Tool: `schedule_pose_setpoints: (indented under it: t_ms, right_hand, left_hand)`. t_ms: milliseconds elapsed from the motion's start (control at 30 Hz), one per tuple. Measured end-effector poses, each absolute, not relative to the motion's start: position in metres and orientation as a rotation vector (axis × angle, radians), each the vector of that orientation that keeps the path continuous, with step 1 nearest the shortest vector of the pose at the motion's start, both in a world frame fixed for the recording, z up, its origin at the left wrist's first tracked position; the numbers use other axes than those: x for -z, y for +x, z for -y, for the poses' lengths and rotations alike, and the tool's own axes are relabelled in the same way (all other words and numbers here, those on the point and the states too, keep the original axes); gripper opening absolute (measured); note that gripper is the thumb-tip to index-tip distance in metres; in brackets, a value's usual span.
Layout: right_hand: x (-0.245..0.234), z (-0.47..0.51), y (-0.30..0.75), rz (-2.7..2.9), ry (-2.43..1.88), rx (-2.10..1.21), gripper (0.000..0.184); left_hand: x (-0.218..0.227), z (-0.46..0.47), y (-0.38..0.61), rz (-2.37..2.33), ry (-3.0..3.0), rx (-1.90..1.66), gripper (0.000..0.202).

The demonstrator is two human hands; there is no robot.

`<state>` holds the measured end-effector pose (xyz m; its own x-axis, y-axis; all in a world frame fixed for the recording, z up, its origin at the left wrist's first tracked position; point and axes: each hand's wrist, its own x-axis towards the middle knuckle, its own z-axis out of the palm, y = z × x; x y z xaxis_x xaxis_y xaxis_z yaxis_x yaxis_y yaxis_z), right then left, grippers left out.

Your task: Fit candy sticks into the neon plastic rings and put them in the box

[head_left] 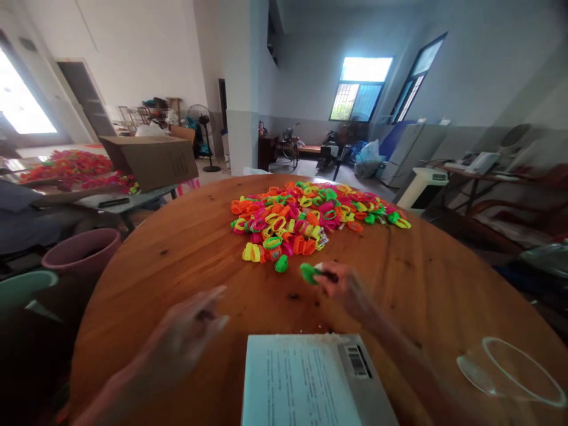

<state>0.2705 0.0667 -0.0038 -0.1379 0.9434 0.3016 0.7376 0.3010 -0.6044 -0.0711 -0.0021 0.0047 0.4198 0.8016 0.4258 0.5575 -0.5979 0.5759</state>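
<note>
right hand (339, 283), extended over the round wooden surface (186, 248): its grip is pinched closed on a green plastic ring (307, 273), held just above the wood and just short of the near edge of the pile of neon plastic rings (310, 219). a loose green piece (281, 264) lies on the wood just beside the held ring, between it and the pile. left hand (193, 331), blurred, hovers nearer the body with fingers loosely spread; its grip holds nothing visible. between the forearms, a printed sheet on a grey box (310, 381). at far right, a clear plastic bowl (510, 373). to the left, off the surface, a pink bucket (82, 251), a cardboard box (151, 160) and a second heap of rings (71, 165).
</note>
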Motion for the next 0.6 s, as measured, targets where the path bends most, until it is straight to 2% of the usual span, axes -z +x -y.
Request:
schedule_pose_setpoints:
  t_ms: [67, 200, 367, 500, 600]
  right_hand:
    - [-0.001, -0.031, 0.238, 2.081, -1.261, -0.386, 0.014]
    - [-0.013, 0.017, 0.203, 2.151, -1.163, -0.494, 0.016]
    - [-0.016, -0.020, 0.231, 2.046, -1.272, -0.729, 0.002]
    - [-0.009, -0.102, 0.277, 1.623, -1.633, -0.436, 0.031]
    - [0.001, -0.144, 0.297, 1.493, -1.733, -0.371, 0.030]
  left_hand:
    - [-0.007, -0.002, -0.043, -1.108, 2.268, -0.940, 0.050]
    - [-0.010, -0.013, 0.009, -0.850, 2.169, -0.778, 0.029]
    - [0.004, -0.012, 0.014, -0.926, 2.071, -0.773, 0.021]
    - [0.019, -0.010, 0.005, -1.076, 2.119, -0.796, 0.038]
    - [0.018, -0.008, 0.005, -1.050, 2.154, -0.743, 0.040]
